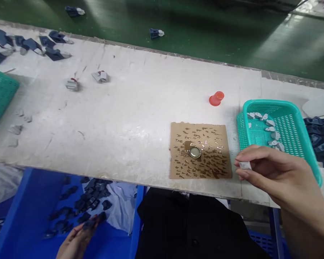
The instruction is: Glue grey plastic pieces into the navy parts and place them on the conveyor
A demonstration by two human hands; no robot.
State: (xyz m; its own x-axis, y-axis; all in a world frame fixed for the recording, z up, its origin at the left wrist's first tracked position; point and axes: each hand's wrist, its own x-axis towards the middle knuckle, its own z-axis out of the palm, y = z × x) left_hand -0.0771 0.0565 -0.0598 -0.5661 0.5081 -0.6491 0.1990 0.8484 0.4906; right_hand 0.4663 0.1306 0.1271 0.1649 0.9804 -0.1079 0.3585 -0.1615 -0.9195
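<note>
My right hand [275, 176] pinches a small pale piece [244, 165] between thumb and fingertips, above the worktop [124, 108] and just between a teal plastic basket [270, 104] and a brown-spotted cardboard sheet [199, 169] bearing a metal bottle cap [194, 153]. Below the worktop's edge, my left hand [77, 242] grasps a dark navy piece [89, 224] over a blue bin [24, 216] scattered with similar pieces.

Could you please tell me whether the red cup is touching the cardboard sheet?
Apart: the head view shows the red cup on the bench, with a strip of bare bench between it and the top edge of the cardboard sheet.
</note>
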